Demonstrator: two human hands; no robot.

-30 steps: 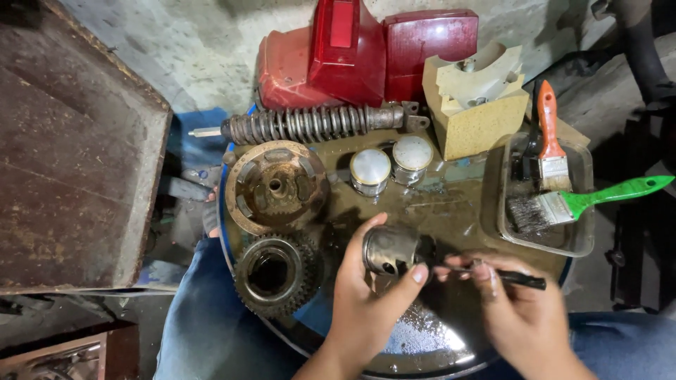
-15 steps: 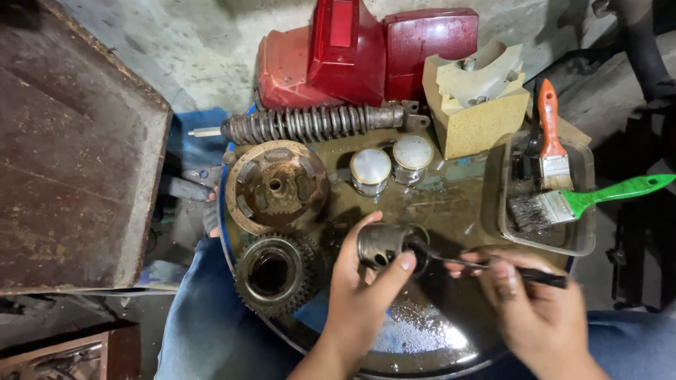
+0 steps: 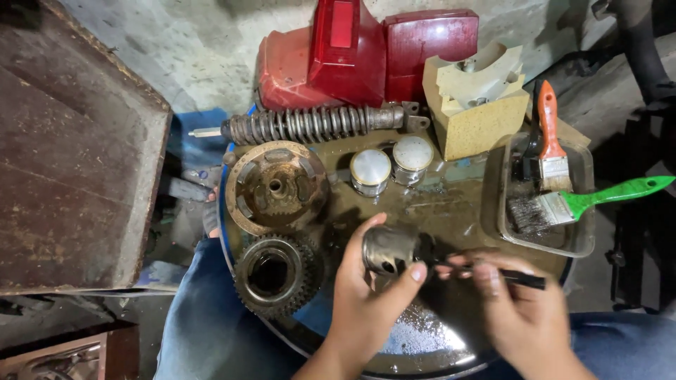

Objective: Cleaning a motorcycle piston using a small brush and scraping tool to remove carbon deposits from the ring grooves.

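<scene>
My left hand [image 3: 366, 295] grips a dirty metal piston [image 3: 389, 250] on its side, thumb under its open end, over a round oily metal tray [image 3: 451, 204]. My right hand [image 3: 521, 313] is blurred and holds a thin black tool [image 3: 521, 279] whose tip points into the piston's right side. Two clean pistons [image 3: 391, 165] stand upright just beyond. To the left lie a rusty clutch hub [image 3: 274, 186] and a toothed gear [image 3: 273, 274].
A rusty shock-absorber spring [image 3: 310, 125] lies across the tray's far edge, with red plastic body panels [image 3: 366, 53] behind. A tan cardboard box [image 3: 479, 105] stands at right. A clear container [image 3: 546, 204] holds an orange-handled and a green-handled brush. A brown wooden board [image 3: 70, 155] fills the left.
My right hand has shifted right and toward me with the black tool, and the piston has been turned slightly in my left hand. Everything else is where it was.
</scene>
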